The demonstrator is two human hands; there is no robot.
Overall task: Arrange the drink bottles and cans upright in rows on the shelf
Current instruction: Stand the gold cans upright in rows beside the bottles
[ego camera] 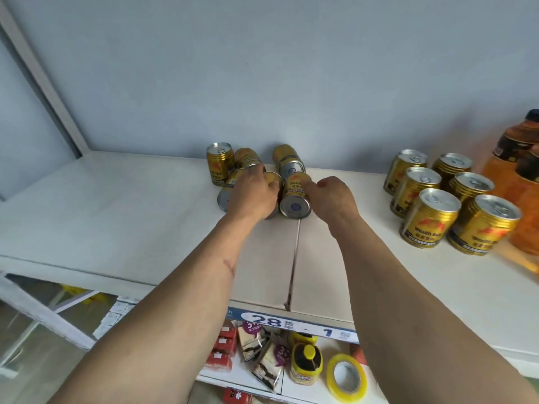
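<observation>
hands reach the toppled cans near the shelf (116,217) back: left hand (253,196) curls over one can (272,182), right hand (332,196) touches another can (296,193) with curled fingers, upright cans (431,217) standing in rows further right.

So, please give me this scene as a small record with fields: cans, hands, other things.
upright cans: six gold cans in two rows at right; one gold can at the back left
fallen cans: a cluster lying on the shelf, exact count hidden by the hands
left hand: grips a lying can
right hand: fingers touch another lying can
far right: orange drink bottles
lower shelf: tape roll
</observation>
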